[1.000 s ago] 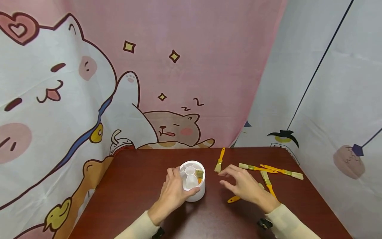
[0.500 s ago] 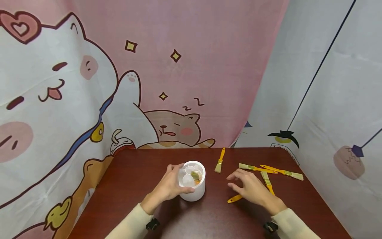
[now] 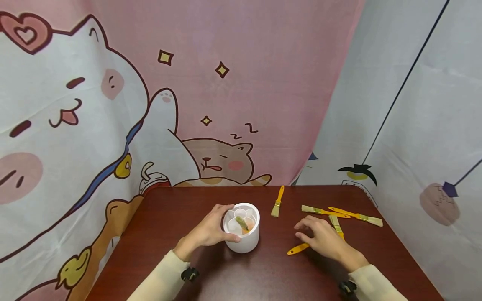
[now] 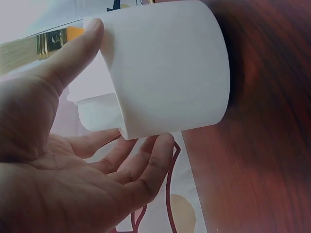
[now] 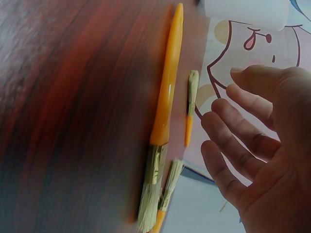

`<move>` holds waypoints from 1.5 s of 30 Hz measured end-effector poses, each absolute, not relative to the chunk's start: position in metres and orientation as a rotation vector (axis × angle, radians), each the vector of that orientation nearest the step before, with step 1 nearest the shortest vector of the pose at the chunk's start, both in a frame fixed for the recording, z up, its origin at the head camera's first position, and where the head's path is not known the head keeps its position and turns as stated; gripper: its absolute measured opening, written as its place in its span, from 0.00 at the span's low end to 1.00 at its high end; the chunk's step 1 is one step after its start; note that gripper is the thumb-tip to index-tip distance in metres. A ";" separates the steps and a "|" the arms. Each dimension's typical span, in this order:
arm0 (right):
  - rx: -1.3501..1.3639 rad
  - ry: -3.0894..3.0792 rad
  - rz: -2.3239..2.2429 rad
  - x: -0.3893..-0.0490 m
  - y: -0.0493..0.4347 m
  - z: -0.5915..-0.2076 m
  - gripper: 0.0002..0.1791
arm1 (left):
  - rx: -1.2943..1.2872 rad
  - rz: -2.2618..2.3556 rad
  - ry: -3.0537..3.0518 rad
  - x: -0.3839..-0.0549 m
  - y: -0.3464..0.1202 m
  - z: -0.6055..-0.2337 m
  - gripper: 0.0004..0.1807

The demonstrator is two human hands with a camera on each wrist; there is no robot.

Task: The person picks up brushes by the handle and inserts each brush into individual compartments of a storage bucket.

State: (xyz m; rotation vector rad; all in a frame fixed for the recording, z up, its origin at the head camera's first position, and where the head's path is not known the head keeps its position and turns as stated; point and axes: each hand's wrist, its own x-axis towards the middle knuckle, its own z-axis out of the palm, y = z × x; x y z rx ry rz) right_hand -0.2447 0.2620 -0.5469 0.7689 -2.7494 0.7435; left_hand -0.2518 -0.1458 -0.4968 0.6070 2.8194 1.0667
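Person at a dark red table (image 3: 256,280), seen from the head and from both wrists. The left hand (image 3: 206,228) grasps a white cup (image 3: 242,243), its thumb on the near side of the rim and its fingers along the left side. The cup, divided inside into compartments, stands upright near the middle of the table. One brush (image 3: 241,221) is in it, bristles up and tilted, its handle largely hidden inside. The right hand (image 3: 321,238) is released, with nothing in its grasp; its fingers are apart and lightly bent above the table, to the right of the cup. Nearest to it lies a yellow-handled brush (image 3: 297,249), partly covered by the hand in the head view; the right wrist view shows its whole length. A second loose brush (image 3: 336,223) lies just beyond the hand, its handle end hidden. Farther back, two brushes, one pointing its bristles left (image 3: 320,212) and the other right (image 3: 361,216), cross at their handles. Another brush (image 3: 276,205) lies apart behind the cup, bristles toward the person. Behind the table hangs a cloth (image 3: 286,83) printed with cartoon cats.
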 end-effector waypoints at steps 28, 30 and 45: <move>0.444 -2.878 0.653 -0.227 0.291 -0.539 0.07 | 0.002 1.180 3.054 -0.206 -0.090 -0.503 0.69; 0.414 -2.922 0.651 -0.227 0.291 -0.539 0.07 | -0.013 1.165 3.073 -0.207 -0.088 -0.505 0.68; 0.271 -3.068 0.643 -0.227 0.290 -0.543 0.06 | 0.247 1.353 2.808 -0.236 -0.116 -0.507 0.66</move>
